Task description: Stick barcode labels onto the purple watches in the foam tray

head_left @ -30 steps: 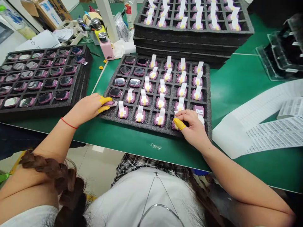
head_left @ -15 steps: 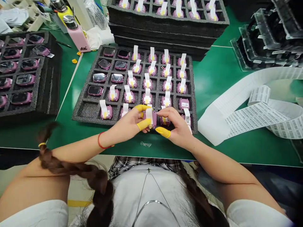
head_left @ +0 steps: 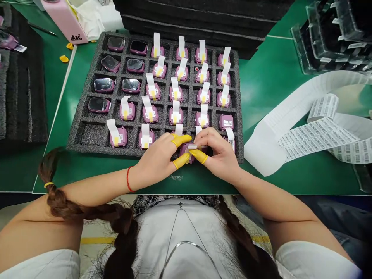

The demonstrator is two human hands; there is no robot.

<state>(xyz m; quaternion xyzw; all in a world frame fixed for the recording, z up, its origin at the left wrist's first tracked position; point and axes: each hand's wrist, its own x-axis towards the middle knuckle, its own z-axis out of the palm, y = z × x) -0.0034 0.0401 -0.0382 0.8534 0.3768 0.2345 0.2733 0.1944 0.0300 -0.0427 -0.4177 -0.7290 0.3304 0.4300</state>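
Observation:
A black foam tray (head_left: 87,133) holds rows of small pink watch bodies, most with a white and yellow tab standing up, several at the far left lying screen up. Over the tray's near edge my left hand (head_left: 158,159) pinches one pink watch body (head_left: 186,149) between fingers in yellow finger cots. My right hand (head_left: 221,155) meets it from the right, its thumb in a yellow cot, pinching the white tab on that same watch body. The tray's near-left cell (head_left: 90,133) is empty.
Long white strips of barcode labels (head_left: 314,135) lie on the green mat to the right. Stacked black foam trays (head_left: 203,19) stand behind, clear plastic trays (head_left: 331,38) at far right, another dark foam tray (head_left: 23,97) at left, a pink bottle (head_left: 65,19) at top left.
My left hand left the tray's near-left cell and came to the middle. Both hands now hold one watch body at the tray's near edge, the right fingers now on its tab.

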